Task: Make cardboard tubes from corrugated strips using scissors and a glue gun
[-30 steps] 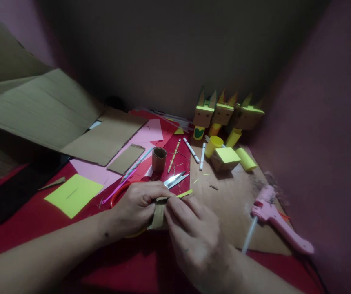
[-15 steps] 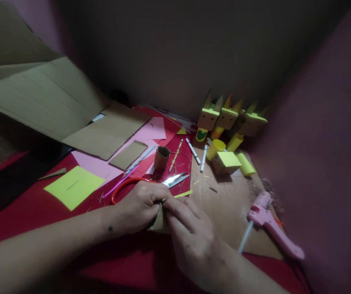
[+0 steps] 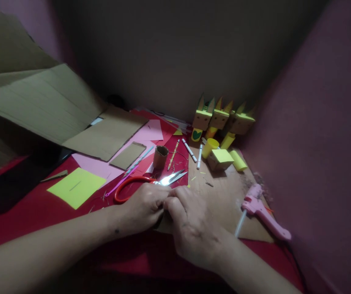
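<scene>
From the head camera, the left hand [image 3: 146,204] and right hand [image 3: 192,226] met, fingers curled and nearly closed, gripping a mostly hidden cardboard piece [image 3: 165,225] between them, seemingly so each steadied it against the other. Red-handled scissors [image 3: 167,180] lay just beyond the left hand; a pink glue gun [image 3: 265,215] rested partly on a brown board [image 3: 221,208], perhaps sparing the red surface [image 3: 151,261].

Up comes the right hand [image 3: 190,222], fingers now hiding more of the cardboard [image 3: 165,225] and nearly all the yellow strip [image 3: 189,186].
</scene>
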{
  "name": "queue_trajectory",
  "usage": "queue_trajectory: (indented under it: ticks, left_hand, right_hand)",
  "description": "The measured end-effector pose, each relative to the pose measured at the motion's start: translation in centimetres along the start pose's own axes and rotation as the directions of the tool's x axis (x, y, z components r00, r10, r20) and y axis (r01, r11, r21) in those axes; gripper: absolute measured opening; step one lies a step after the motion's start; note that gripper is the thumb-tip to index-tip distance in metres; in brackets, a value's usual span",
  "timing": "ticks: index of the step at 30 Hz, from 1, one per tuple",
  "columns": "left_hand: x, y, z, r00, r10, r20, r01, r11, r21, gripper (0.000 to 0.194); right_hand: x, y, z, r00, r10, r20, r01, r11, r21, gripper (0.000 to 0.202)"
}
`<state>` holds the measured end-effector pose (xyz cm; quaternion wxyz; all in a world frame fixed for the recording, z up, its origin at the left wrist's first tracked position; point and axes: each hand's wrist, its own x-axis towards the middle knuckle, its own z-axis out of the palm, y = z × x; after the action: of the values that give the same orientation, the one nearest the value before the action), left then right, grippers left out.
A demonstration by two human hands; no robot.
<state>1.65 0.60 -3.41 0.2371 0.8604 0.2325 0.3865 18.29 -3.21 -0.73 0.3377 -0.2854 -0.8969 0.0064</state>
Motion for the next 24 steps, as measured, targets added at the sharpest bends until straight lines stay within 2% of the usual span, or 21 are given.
queue_trajectory:
  ticks: [3,4,6,8,9,12,13,14,21,24]
  left_hand:
    - [0.5,0.5,-0.9,0.972,-0.232,0.017,0.233,0.97,-0.073,0.02]
    - [0.7,0.7,-1.3,0.962,-0.274,0.018,0.274,0.956,-0.1,0.02]
    - [1.1,1.2,-1.9,0.955,-0.296,0.009,0.293,0.941,-0.168,0.019]
    - [1.4,1.6,-2.3,0.957,-0.291,-0.003,0.283,0.933,-0.223,0.017]
    - [1.5,1.9,-2.4,0.956,-0.292,-0.009,0.282,0.93,-0.235,0.016]
    - [1.6,2.4,-2.6,0.962,-0.271,-0.039,0.253,0.936,-0.246,0.016]
    - [1.7,2.4,-2.6,0.964,-0.261,-0.048,0.242,0.938,-0.248,0.017]
    - [1.7,2.5,-2.6,0.966,-0.254,-0.051,0.234,0.939,-0.251,0.017]
    - [1.4,1.5,-2.6,0.959,-0.27,-0.088,0.243,0.942,-0.233,0.012]
    - [1.4,1.3,-2.7,0.958,-0.273,-0.088,0.25,0.944,-0.216,0.012]
  right_hand:
    - [-0.5,0.5,-2.3,0.987,0.041,-0.156,-0.04,0.999,0.006,0.027]
    - [-1.1,1.1,-3.2,0.97,0.097,-0.223,-0.102,0.995,-0.01,0.031]
    - [-3.0,2.7,-5.1,0.93,0.262,-0.258,-0.304,0.943,-0.139,0.035]
    - [-5.7,4.4,-6.7,0.881,0.409,-0.236,-0.472,0.793,-0.385,0.036]
    - [-7.1,5.2,-7.3,0.842,0.492,-0.219,-0.532,0.695,-0.483,0.036]
    - [-10.7,6.6,-7.9,0.696,0.709,-0.117,-0.598,0.48,-0.642,0.026]
    - [-11.5,6.8,-7.8,0.646,0.756,-0.1,-0.606,0.428,-0.671,0.027]
    - [-12.1,7.0,-7.6,0.622,0.777,-0.1,-0.612,0.402,-0.681,0.029]
    - [-13.5,9.1,-6.3,0.624,0.764,-0.167,-0.662,0.403,-0.632,0.04]
    - [-13.6,8.8,-6.9,0.596,0.756,-0.272,-0.745,0.394,-0.538,0.052]
